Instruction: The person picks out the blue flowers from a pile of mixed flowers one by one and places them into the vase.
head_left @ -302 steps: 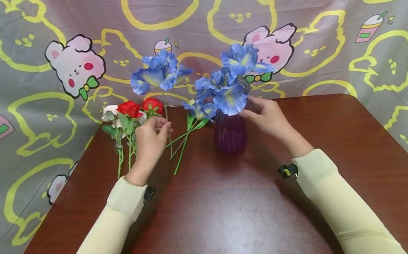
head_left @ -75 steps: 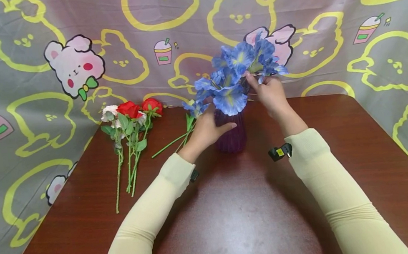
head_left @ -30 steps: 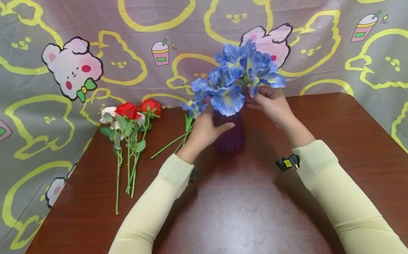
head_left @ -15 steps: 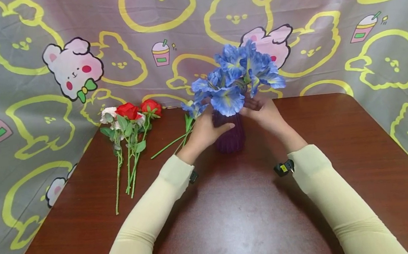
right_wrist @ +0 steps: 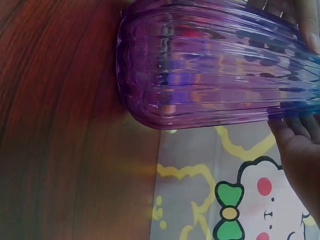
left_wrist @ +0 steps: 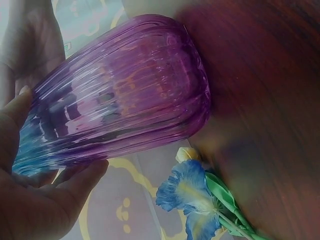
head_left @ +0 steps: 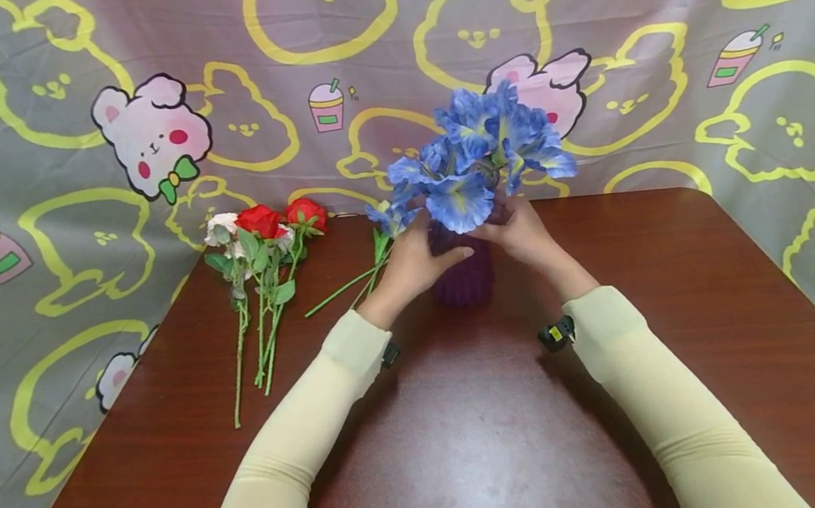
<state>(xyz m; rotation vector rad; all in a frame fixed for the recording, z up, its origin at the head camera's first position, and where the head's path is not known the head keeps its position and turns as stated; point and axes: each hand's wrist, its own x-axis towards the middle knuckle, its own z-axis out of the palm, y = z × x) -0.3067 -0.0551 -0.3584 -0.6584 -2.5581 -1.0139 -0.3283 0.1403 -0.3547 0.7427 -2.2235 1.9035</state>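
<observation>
A ribbed glass vase, purple below and blue toward its neck, stands on the table. Several blue irises rise over its mouth, and their petals hide the rim in the head view. My left hand grips the vase's upper part from the left, thumb across the near side and fingers behind. From the right, my right hand holds the neck, its fingers curled against the glass. Left of the vase, partly behind my left hand, lies another blue iris with green leaves.
Red roses and white roses lie at the table's left, stems toward me. Loose green stems lie between them and my left hand. A patterned cloth hangs behind the brown table.
My left hand, earlier holding an iris at the left, has moved to the vase; that iris now stands with the others. My right hand has come down from the blossoms to the vase's neck.
</observation>
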